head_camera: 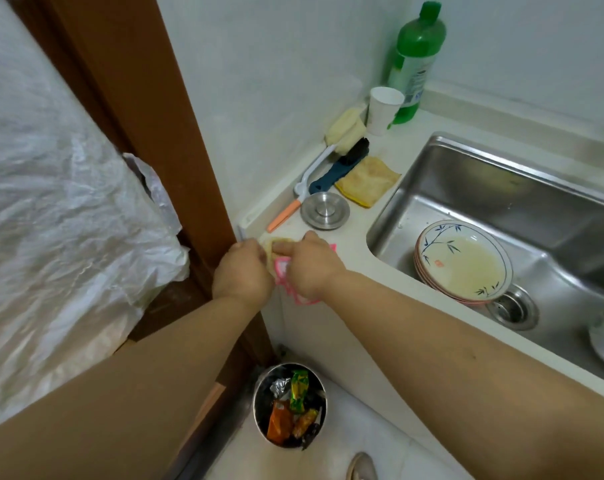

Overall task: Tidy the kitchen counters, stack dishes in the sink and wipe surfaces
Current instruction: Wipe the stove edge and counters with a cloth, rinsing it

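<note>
Gripping pink-edged cloth (295, 285) with pale crumpled wad (271, 245) at counter corner (349, 244): left hand (241, 271), right hand (309, 270), fingers of both curled onto it. Cloth overhung counter edge, directly above open round metal bin (289, 403). Risk, judged: loosened pinch would drop cloth into bin. Stacked bamboo-pattern plates (465, 261) sat in steel sink (501, 188), well apart.

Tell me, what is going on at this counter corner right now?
A person is at the counter's front corner by the sink. Both the left hand and the right hand grip a pink-edged cloth bunched with a beige one, right above the bin of wrappers on the floor. Dirty plates are already stacked in the sink, while brushes, a folded yellow rag and the sink plug lie behind.
</note>
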`<state>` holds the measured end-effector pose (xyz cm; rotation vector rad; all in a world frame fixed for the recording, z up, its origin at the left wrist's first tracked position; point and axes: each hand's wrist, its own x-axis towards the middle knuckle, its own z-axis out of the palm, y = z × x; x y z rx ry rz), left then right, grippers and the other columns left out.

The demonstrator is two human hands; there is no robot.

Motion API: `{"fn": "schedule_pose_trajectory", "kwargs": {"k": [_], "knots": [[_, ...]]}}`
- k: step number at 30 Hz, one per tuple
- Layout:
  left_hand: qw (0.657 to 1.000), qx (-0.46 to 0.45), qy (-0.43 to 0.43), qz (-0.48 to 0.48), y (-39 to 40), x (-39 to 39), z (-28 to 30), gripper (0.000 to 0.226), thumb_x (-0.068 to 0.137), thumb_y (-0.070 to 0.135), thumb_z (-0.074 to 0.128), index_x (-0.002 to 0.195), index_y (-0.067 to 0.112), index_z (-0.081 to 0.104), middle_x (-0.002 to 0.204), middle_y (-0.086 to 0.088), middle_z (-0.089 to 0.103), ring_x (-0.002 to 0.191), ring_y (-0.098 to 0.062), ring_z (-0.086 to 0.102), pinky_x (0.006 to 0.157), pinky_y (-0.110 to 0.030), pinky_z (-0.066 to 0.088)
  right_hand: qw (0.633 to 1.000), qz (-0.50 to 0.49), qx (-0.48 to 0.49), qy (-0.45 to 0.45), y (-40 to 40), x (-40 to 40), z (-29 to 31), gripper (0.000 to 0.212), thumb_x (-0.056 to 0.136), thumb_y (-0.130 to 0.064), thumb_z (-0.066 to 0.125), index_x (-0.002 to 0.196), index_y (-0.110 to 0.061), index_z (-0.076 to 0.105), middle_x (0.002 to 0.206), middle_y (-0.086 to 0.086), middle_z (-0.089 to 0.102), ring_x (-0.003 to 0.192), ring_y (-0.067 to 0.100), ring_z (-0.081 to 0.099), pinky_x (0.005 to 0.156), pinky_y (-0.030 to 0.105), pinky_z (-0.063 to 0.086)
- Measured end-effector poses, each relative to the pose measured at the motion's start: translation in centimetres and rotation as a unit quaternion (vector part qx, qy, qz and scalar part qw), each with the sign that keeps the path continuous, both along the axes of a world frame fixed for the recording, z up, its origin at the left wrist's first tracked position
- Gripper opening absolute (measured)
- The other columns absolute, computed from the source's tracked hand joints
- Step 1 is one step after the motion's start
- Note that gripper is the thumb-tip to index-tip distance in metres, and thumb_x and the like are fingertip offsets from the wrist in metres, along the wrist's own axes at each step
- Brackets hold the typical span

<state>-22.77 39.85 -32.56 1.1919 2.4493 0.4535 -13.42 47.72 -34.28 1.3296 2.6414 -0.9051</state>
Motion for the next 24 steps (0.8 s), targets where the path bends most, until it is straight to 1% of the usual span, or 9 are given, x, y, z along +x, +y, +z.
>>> {"fn": "schedule_pose_trajectory", "kwargs": {"k": [4,8,10,13,16,19,21,22,24], "knots": [[0.999,-0.026,0.004,-0.018,0.5,0.8,0.4,0.045,0.089,0.005,0.046,0.133,0.013,0.048,0.131,-0.013,0.047,0.117,-0.032,0.049,0.096,-0.038,0.047,0.998,-0.060,-0.015,0.008,-0.3,8.4,0.3,0.054,0.077,-0.009,0.051,0.116,-0.044,0.061,0.101,0.005,0.043,0.098,0.029,0.057,0.079,0.034,0.053],[0.994,-0.047,0.048,-0.090,1.5,3.3,0.8,0.045,0.088,0.005,0.047,0.130,0.017,0.053,0.125,-0.010,0.051,0.116,-0.029,0.047,0.093,-0.037,0.047,0.976,-0.209,0.055,-0.037,-0.1,13.2,0.5,0.049,0.085,-0.018,0.048,0.130,-0.038,0.050,0.113,0.013,0.042,0.106,0.038,0.052,0.092,0.035,0.042],[0.989,-0.055,0.054,-0.124,2.0,4.6,0.8,0.046,0.088,0.006,0.046,0.131,0.019,0.052,0.126,-0.008,0.050,0.118,-0.027,0.043,0.096,-0.036,0.044,0.975,-0.210,0.051,-0.051,-0.4,11.5,0.7,0.051,0.082,-0.018,0.057,0.130,-0.033,0.048,0.121,0.016,0.040,0.110,0.038,0.049,0.095,0.036,0.041],[0.984,-0.054,0.039,-0.166,2.3,6.5,0.6,0.044,0.085,0.008,0.052,0.128,0.019,0.056,0.127,-0.006,0.052,0.120,-0.026,0.046,0.098,-0.038,0.044,0.988,-0.143,0.048,-0.030,-2.7,9.7,-0.2,0.056,0.077,-0.024,0.066,0.130,-0.032,0.049,0.119,0.013,0.041,0.108,0.034,0.051,0.089,0.032,0.041],[0.976,-0.054,0.026,-0.208,2.9,8.6,0.4,0.046,0.086,0.005,0.051,0.130,0.018,0.056,0.132,-0.006,0.052,0.122,-0.027,0.048,0.102,-0.037,0.043,0.976,-0.206,0.069,-0.022,-4.2,14.4,-0.9,0.051,0.077,-0.030,0.065,0.125,-0.035,0.049,0.117,0.011,0.043,0.104,0.034,0.054,0.087,0.035,0.044],[0.970,-0.048,0.003,-0.237,3.3,11.3,0.3,0.043,0.087,0.004,0.048,0.126,0.016,0.060,0.131,-0.006,0.053,0.120,-0.027,0.050,0.101,-0.036,0.044,0.930,-0.340,0.088,-0.106,-4.3,24.3,-1.5,0.046,0.068,-0.052,0.070,0.104,-0.038,0.044,0.115,0.004,0.051,0.100,0.029,0.051,0.086,0.040,0.049],[0.965,-0.044,0.012,-0.258,3.3,13.1,0.2,0.039,0.085,0.004,0.047,0.120,0.012,0.064,0.128,-0.008,0.056,0.117,-0.028,0.052,0.098,-0.036,0.046,0.898,-0.363,0.075,-0.239,-4.4,30.1,-1.5,0.050,0.069,-0.066,0.058,0.113,-0.044,0.048,0.122,0.001,0.048,0.107,0.029,0.048,0.089,0.044,0.049],[0.963,-0.044,0.022,-0.265,3.3,13.9,0.1,0.039,0.085,0.004,0.047,0.120,0.013,0.064,0.127,-0.008,0.056,0.117,-0.028,0.051,0.098,-0.036,0.047,0.884,-0.366,0.068,-0.283,-4.4,31.7,-1.7,0.055,0.072,-0.066,0.053,0.123,-0.045,0.049,0.126,0.000,0.045,0.112,0.030,0.047,0.088,0.043,0.048],[0.962,-0.044,0.040,-0.265,3.1,14.6,-0.3,0.040,0.085,0.005,0.047,0.121,0.012,0.062,0.129,-0.007,0.054,0.120,-0.027,0.048,0.099,-0.036,0.045,0.875,-0.394,0.097,-0.263,-3.8,30.6,-2.1,0.051,0.074,-0.055,0.051,0.122,-0.042,0.054,0.121,-0.001,0.048,0.111,0.027,0.046,0.081,0.034,0.042]]}}
